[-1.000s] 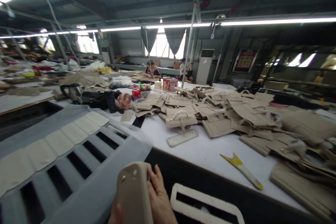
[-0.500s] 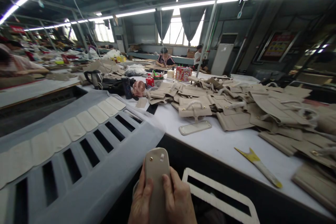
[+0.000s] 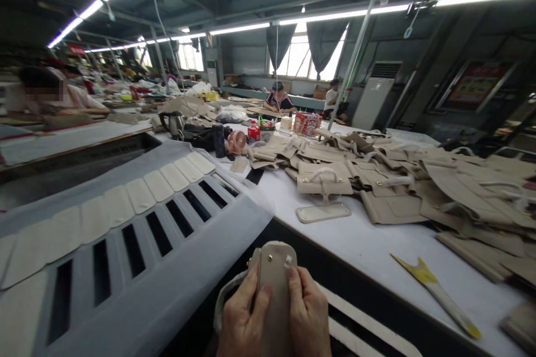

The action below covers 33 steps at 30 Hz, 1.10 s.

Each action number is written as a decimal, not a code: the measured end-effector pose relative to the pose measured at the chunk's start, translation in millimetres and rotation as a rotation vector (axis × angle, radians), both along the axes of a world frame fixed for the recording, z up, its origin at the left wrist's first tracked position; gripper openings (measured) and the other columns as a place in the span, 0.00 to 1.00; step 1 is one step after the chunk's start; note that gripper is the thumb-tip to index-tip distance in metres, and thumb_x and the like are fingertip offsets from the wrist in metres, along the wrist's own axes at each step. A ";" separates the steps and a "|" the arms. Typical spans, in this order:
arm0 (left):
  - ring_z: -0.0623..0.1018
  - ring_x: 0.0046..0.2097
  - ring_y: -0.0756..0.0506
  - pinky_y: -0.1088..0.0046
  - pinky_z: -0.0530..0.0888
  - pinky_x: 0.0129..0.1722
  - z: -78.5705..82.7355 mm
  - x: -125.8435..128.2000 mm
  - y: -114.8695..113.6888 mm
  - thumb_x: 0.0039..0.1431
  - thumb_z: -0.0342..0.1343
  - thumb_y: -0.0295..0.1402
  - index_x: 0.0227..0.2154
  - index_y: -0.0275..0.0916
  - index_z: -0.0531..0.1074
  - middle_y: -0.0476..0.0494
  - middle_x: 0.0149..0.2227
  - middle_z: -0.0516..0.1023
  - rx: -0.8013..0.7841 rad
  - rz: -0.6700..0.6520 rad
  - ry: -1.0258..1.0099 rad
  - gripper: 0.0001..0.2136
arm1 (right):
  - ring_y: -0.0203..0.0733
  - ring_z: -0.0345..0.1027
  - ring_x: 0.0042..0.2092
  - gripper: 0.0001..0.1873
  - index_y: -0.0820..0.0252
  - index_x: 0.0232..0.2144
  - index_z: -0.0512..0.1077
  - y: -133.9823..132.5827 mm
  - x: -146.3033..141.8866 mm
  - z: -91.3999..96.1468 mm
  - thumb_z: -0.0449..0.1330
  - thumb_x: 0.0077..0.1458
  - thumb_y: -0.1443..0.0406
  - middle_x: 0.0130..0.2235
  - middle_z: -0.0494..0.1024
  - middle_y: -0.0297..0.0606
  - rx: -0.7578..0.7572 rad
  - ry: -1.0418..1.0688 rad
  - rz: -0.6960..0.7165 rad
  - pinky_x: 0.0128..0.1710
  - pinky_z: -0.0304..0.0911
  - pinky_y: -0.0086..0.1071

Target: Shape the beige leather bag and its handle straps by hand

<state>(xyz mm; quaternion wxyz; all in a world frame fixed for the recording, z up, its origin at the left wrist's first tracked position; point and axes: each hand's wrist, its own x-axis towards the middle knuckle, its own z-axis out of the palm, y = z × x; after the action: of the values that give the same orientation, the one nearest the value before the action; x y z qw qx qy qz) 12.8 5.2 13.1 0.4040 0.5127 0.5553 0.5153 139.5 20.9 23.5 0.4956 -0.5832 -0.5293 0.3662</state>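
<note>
Between my two hands is a beige leather bag piece [image 3: 274, 290], upright, with a rounded top end, a gold rivet and a small whitish bit near that end. My left hand [image 3: 243, 315] grips its left edge, thumb on the front face. My right hand [image 3: 309, 312] pinches the right edge, thumb just below the whitish bit. Behind the left edge a second beige layer with gold hardware shows, and a plastic-wrapped handle [image 3: 221, 301] curves out beside my left hand. The lower end of the piece runs out of the picture.
On the white table lie a rounded beige strip [image 3: 323, 212], a heap of beige bag parts [image 3: 389, 189] and a yellow-tipped forked tool [image 3: 435, 290]. Pale panels [image 3: 140, 195] line the slotted grey surface at left. A white slotted frame [image 3: 368, 318] lies below right. Several people sit farther off.
The view has swung left, so the surroundings sit farther right. My right thumb has moved up toward the whitish bit. The piece has turned, showing a second layer and the wrapped handle.
</note>
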 end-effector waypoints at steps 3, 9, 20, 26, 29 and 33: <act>0.64 0.64 0.37 0.61 0.57 0.67 -5.5 4.8 -4.4 0.63 0.52 0.45 0.58 0.41 0.69 0.42 0.62 0.67 0.002 -0.024 -0.027 0.24 | 0.39 0.64 0.26 0.25 0.58 0.27 0.70 -1.0 4.6 -3.9 0.48 0.62 0.46 0.23 0.72 0.34 0.015 -0.019 -0.019 0.25 0.59 0.28; 0.56 0.68 0.39 0.62 0.52 0.68 1.3 -2.1 15.3 0.63 0.51 0.46 0.66 0.43 0.54 0.44 0.68 0.55 0.070 -0.170 -0.109 0.31 | 0.37 0.61 0.26 0.24 0.59 0.29 0.72 -9.1 7.8 -7.7 0.51 0.61 0.46 0.24 0.70 0.33 -0.009 0.091 0.015 0.25 0.57 0.27; 0.72 0.56 0.37 0.66 0.67 0.56 10.4 -16.5 36.7 0.61 0.46 0.57 0.57 0.41 0.65 0.40 0.57 0.71 0.081 -0.399 -0.095 0.30 | 0.49 0.69 0.55 0.22 0.53 0.58 0.69 10.6 28.3 10.8 0.56 0.61 0.59 0.58 0.72 0.43 0.287 -0.379 0.098 0.51 0.70 0.38; 0.69 0.58 0.36 0.62 0.63 0.59 -0.8 -13.1 35.5 0.64 0.39 0.57 0.55 0.41 0.67 0.40 0.56 0.71 0.100 -0.415 -0.188 0.29 | 0.47 0.68 0.55 0.14 0.52 0.43 0.77 7.3 22.8 17.5 0.56 0.60 0.71 0.46 0.81 0.36 0.648 -0.549 0.080 0.52 0.70 0.42; 0.70 0.56 0.36 0.60 0.64 0.58 -4.2 -13.5 34.2 0.64 0.36 0.57 0.55 0.41 0.67 0.39 0.55 0.72 0.073 -0.459 -0.294 0.30 | 0.46 0.72 0.52 0.15 0.53 0.43 0.75 1.4 25.8 19.5 0.56 0.58 0.74 0.44 0.81 0.35 0.774 -0.568 0.098 0.50 0.71 0.43; 0.72 0.53 0.36 0.61 0.66 0.56 -3.6 -9.6 30.5 0.64 0.36 0.57 0.54 0.40 0.67 0.38 0.51 0.75 0.056 -0.522 -0.400 0.30 | 0.46 0.77 0.44 0.14 0.54 0.41 0.76 -4.5 30.3 12.1 0.57 0.55 0.74 0.41 0.82 0.35 0.912 -0.556 0.121 0.49 0.70 0.44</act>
<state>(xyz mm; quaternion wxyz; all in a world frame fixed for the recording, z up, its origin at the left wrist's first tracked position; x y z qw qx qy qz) 3.2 35.8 9.5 0.6092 0.5373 0.3003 0.5000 169.9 16.3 35.6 0.5178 -0.3520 -0.7786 -0.0412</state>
